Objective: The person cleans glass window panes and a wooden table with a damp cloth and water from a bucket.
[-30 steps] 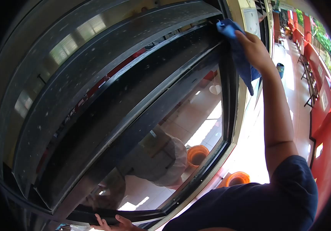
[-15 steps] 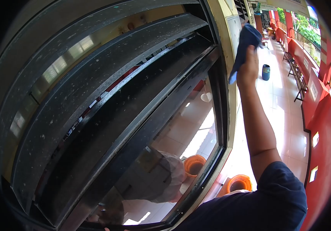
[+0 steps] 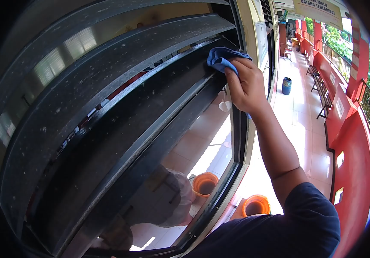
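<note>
My right hand (image 3: 248, 86) is closed on a blue cloth (image 3: 224, 59), holding it against the right end of a dark louvre slat (image 3: 150, 101), close to the window frame (image 3: 238, 142). Part of the cloth is bunched above my fingers. Pale specks and dust cover the upper slat (image 3: 120, 60), which is tilted with a gap beneath it. Below the slats, a glass pane (image 3: 210, 129) reflects the floor, a bucket and a person's shape. My left hand does not show clearly.
An orange bucket (image 3: 256, 205) stands on the floor by the wall beneath my right arm. Farther along the tiled corridor (image 3: 301, 129) are a blue barrel (image 3: 286, 85) and a long bench (image 3: 320, 91) beside the red wall (image 3: 352, 150). A sign (image 3: 318, 13) hangs overhead.
My right hand has swung left with the cloth, from beside the outer frame onto the slat's right end. Fingertips at the bottom edge have nearly gone from view.
</note>
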A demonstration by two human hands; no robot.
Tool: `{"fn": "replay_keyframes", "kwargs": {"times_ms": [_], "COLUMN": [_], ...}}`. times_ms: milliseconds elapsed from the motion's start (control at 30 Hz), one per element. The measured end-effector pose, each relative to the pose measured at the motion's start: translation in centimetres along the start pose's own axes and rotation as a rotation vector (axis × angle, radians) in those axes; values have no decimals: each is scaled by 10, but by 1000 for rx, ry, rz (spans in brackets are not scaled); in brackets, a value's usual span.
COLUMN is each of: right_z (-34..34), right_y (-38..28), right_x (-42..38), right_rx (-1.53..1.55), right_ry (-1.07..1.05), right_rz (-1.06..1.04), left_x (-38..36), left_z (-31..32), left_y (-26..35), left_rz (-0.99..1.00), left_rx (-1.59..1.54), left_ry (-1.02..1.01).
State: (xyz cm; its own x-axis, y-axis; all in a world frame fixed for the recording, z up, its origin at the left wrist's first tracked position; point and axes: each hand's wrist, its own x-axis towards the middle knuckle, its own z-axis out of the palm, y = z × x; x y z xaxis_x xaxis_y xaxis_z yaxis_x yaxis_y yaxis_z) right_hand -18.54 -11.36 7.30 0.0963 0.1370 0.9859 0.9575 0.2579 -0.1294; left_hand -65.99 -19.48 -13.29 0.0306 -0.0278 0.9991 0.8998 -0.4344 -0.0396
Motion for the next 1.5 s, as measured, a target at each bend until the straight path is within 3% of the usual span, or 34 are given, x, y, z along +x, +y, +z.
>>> {"fn": "replay_keyframes", "kwargs": {"times_ms": [167, 233, 367, 567, 800, 1033, 1100, 1133, 1167, 1200, 1267, 1367, 1500], "right_z": [1, 3, 12, 10, 35, 37, 20, 14, 18, 15, 4, -15, -30], "right_y": [-65, -100, -176, -277, -373, -371, -347, -331, -338, -325, -288, -260, -281], "right_x": [-2, -3, -6, -16, -13, -5, -1, 1, -1, 2, -1, -18, -27], "right_rx": [45, 119, 260, 429, 636, 910, 952, 930, 1342, 1329, 1206, 989, 697], "right_ry": [-32, -59, 4, -238, -206, -245, -196, -135, 127, 201, 262, 311, 294], "right_rz": [-151, -248, -433, -628, -844, -729, -536, -337, 150, 223, 242, 106, -355], "left_x": [-20, -32, -35, -29, -25, -25, -24, -24, -23, -23, -22, -23, -22], "left_z": [-12, -18, -24, -16, -9, -11, -12, -12, -11, -11, -11, -13, -15], "left_y": [-12, -22, -10, -5, -5, -8, -7, -7, -7, -6, -5, -7, -8], "left_rz": [-65, 22, -134, -138, -121, -122, -140, -141, -141, -154, -152, -140, -127], "left_rx": [-69, 108, 138, 133, 289, 283, 251, 247, 243, 242, 243, 233, 222], "left_ry": [-96, -146, -197, -156, -132, -122, -98, -89, -76, -69, -72, -82, -86]}}
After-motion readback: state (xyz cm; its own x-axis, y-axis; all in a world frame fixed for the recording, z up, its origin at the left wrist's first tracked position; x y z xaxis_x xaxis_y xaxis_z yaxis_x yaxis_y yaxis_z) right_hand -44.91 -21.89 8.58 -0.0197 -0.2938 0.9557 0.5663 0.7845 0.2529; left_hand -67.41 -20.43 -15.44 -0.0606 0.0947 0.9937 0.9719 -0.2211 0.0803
